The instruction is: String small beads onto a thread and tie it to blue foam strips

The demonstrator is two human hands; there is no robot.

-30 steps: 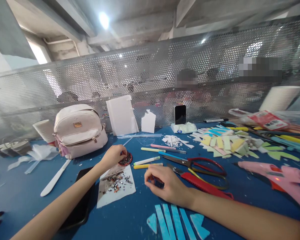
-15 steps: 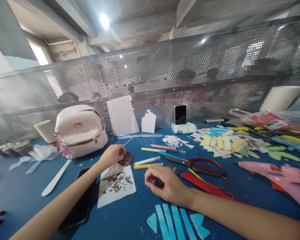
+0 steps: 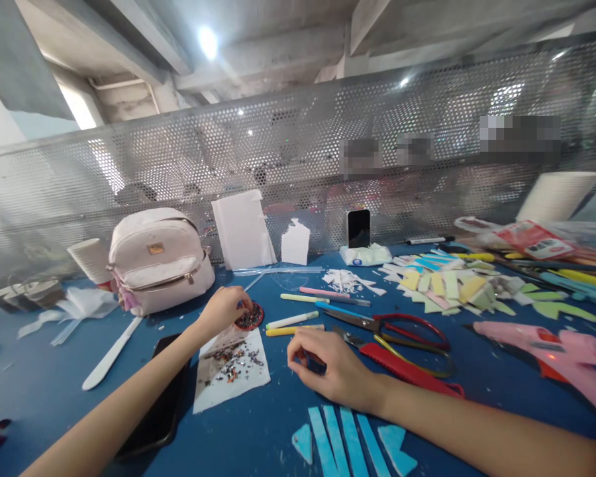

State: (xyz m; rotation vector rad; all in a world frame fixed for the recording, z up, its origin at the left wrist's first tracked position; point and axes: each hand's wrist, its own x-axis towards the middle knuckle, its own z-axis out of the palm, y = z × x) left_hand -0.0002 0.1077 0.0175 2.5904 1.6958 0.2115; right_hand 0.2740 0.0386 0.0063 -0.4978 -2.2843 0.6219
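Observation:
My left hand [image 3: 227,309] reaches to a small round red dish [image 3: 254,320] filled with dark, glittery bits. Its fingers are pinched at the dish's near left side, covering part of it; what is between the fingertips is too small to tell. Under that wrist and to its right lies a white paper sheet [image 3: 253,384] scattered with dark and orange bits [image 3: 233,366]. My right hand [image 3: 330,368] rests curled on the blue table, right of the sheet. Its fingers bend in toward the thumb around a dark hollow, and I cannot make out anything in it.
Pens [image 3: 298,319], scissors [image 3: 412,331] and a red-handled cutter [image 3: 402,366] lie beyond my right hand. Blue strips [image 3: 350,437] are nearer me. A pink glue gun [image 3: 541,344] lies right; a dark phone [image 3: 153,411] sits under my left forearm, near a white backpack [image 3: 159,262].
The fingers of my left hand have shifted slightly to the right over the red dish. My right hand stays in the same place.

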